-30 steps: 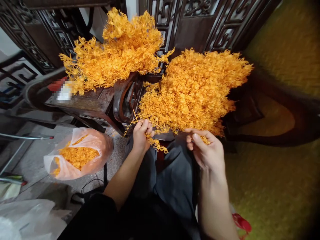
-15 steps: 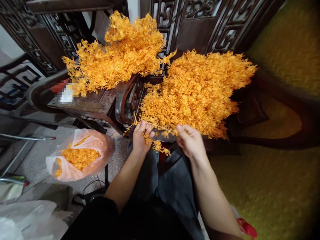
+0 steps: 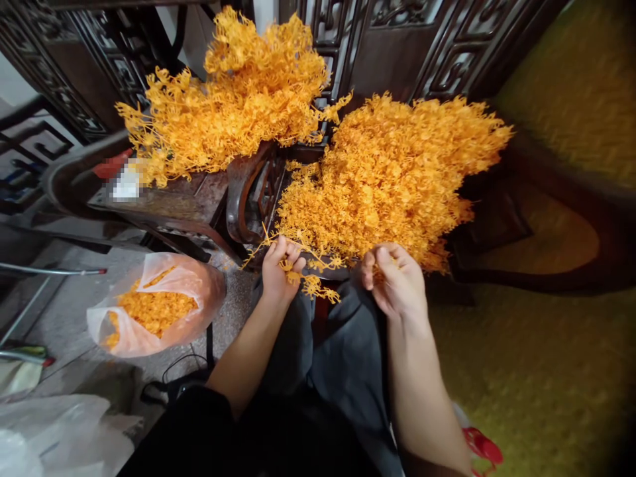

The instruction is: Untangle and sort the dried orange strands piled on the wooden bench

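Note:
My left hand (image 3: 281,270) is closed around thin orange-yellow plastic flower sprigs (image 3: 318,289). Their stems stick out past the thumb to the left, and small blossoms hang off to the right. My right hand (image 3: 396,278), apart from those sprigs, has its fingers curled in; a bit of orange shows by the fingertips, but I cannot make out what it is. Just beyond both hands a big heap of the same plastic flowers (image 3: 392,179) covers a dark wooden seat. A second heap of orange plastic flowers (image 3: 238,106) lies farther back on the left.
On the floor at left stands a translucent plastic bag (image 3: 209,291) holding loose orange pieces. A carved dark wooden armrest (image 3: 243,192) separates the two heaps. Metal tubes (image 3: 54,271) and a whitish plastic sheet (image 3: 59,437) are at the far left. Something red (image 3: 484,447) lies low on the right.
My right hand has moved right, away from the sprig it was touching, and its fingers have turned inward. My left hand keeps its hold almost in place. The view has shifted slightly.

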Demonstrator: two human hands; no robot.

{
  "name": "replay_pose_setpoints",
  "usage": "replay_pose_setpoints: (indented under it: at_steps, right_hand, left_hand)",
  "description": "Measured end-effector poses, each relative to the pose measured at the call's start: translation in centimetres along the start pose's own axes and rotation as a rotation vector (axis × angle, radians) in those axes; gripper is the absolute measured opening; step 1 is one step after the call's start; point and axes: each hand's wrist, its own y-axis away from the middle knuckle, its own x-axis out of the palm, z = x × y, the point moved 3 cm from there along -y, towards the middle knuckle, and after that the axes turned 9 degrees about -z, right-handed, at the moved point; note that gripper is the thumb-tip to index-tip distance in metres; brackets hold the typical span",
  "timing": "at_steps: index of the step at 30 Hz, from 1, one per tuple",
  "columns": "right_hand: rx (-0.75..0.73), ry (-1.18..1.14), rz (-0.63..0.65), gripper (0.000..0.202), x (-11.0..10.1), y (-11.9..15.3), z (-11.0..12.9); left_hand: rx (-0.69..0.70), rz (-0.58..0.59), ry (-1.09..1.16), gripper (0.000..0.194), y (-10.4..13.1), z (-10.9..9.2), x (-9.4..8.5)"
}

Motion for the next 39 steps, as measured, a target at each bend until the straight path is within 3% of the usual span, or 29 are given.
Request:
replay_pose_setpoints:
  at_steps: [4, 6, 8, 11, 13, 15, 18, 21, 23, 26, 29, 32, 35, 37, 39]
  right_hand:
    - [0.209, 0.142, 0.188, 0.053, 2.2, 0.1, -1.0]
    - [0.244, 0.209, 0.238, 0.051, 2.5, -0.4, -1.1]
    - [0.119, 0.135, 0.111, 0.047, 1.8, -1.6, -0.5]
    - [-0.189, -0.12, -0.237, 0.052, -1.0, -3.0, 1.1]
    - [-0.253, -0.131, -0.315, 0.05, -2.3, -3.0, 1.2]
    - [-0.191, -0.026, -0.217, 0.046, -2.4, -2.4, 0.6]
    - [-0.028, 0.147, 0.062, 0.039, -1.2, -0.7, -1.0]
    - [0.06, 0.413, 0.254, 0.053, 0.2, 0.3, -2.0]
    - [0.006, 0.581, 0.336, 0.059, 1.1, 0.3, -2.1]
    - [-0.267, 0.692, 0.359, 0.034, 2.3, 0.1, -1.5]
    - [-0.601, 0.873, 0.223, 0.031, 1.9, 0.0, -0.7]
    - [-0.788, 1.148, 0.01, 0.031, -0.8, -0.6, -0.1]
    - [-0.803, 1.295, -0.293, 0.032, -5.0, -1.8, 0.7]
    - [-0.752, 1.22, -0.467, 0.035, -7.1, -2.2, 1.2]
    - [-0.654, 1.053, -0.425, 0.037, -7.3, -1.9, 1.3]
  left_hand:
    - [-0.015, 0.017, 0.0, 0.036, 0.0, 0.0, 0.0]
    - [-0.01, 0.021, -0.01, 0.036, 0.0, 0.0, 0.0]
    - [0.028, 0.012, -0.01, 0.04, 0.0, 0.0, -0.1]
    - [0.097, -0.031, 0.003, 0.045, 0.0, -0.2, -0.2]
    - [0.097, -0.041, -0.013, 0.046, 0.0, -0.2, -0.1]
    - [0.07, -0.018, -0.031, 0.047, 0.0, 0.0, 0.2]
    - [0.034, 0.026, -0.011, 0.044, 0.0, 0.3, 0.4]
    - [0.011, 0.043, 0.021, 0.042, 0.0, 0.3, 0.3]
    - [-0.001, 0.043, 0.028, 0.041, 0.0, 0.2, 0.3]
    - [-0.004, 0.02, 0.031, 0.039, 0.1, 0.4, 0.3]
    - [0.025, -0.021, 0.051, 0.039, 0.3, 1.0, 0.3]
    - [-0.017, 0.003, 0.035, 0.039, 0.7, 1.9, 0.6]
    - [0.008, -0.013, 0.039, 0.041, 0.9, 1.8, 0.8]
    - [0.006, -0.029, 0.031, 0.04, 0.9, 1.8, 0.9]
    - [-0.073, 0.012, -0.02, 0.033, 1.0, 2.3, 1.3]
